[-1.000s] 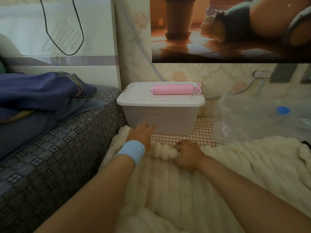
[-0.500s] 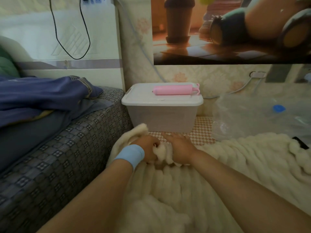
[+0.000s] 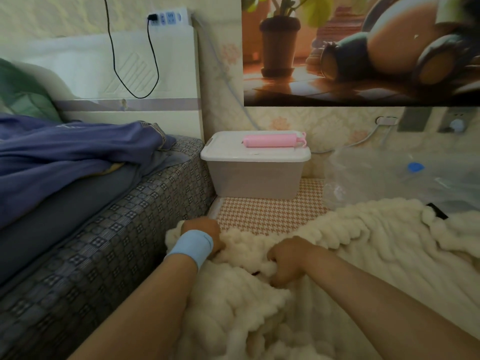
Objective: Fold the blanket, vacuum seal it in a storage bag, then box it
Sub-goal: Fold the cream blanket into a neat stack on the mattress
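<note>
Head view, items as seen.

1. Blanket (image 3: 363, 245): cream, thick and ribbed. It lies spread over the floor from the bottom of the frame out to the right edge. Its near-left edge is bunched up between my hands, against the side of the bed (image 3: 104, 229).
2. My left hand (image 3: 204, 227): a blue wristband (image 3: 191, 246) sits on the wrist. The fingers are curled down into the bunched blanket edge and grip it. The fingertips are buried in the pile.
3. My right hand (image 3: 288, 258): closed in a fist around a fold of the blanket, just beside the left hand, knuckles up.
4. Box (image 3: 255, 180): translucent plastic with a white lid (image 3: 233, 155) closed on it. It stands on the patterned mat (image 3: 265, 214) beyond the blanket, in the corner by the bed and the wall.
5. Pump (image 3: 271, 140): pink, lying on its side on the lid.
6. Storage bag (image 3: 376, 183): clear plastic, crumpled, with a blue cap (image 3: 415, 167). It is on the floor to the right of the box, behind the far edge of the blanket.
7. Small black object (image 3: 437, 210): partly hidden at the blanket's far right edge; I cannot tell what it is.
8. Bed, left: checked cover, with purple bedding (image 3: 65, 152) heaped on top.
9. Wall: a power strip (image 3: 168, 16) with a black cable (image 3: 117, 61) hanging from it, and a poster (image 3: 363, 48) on the right.
</note>
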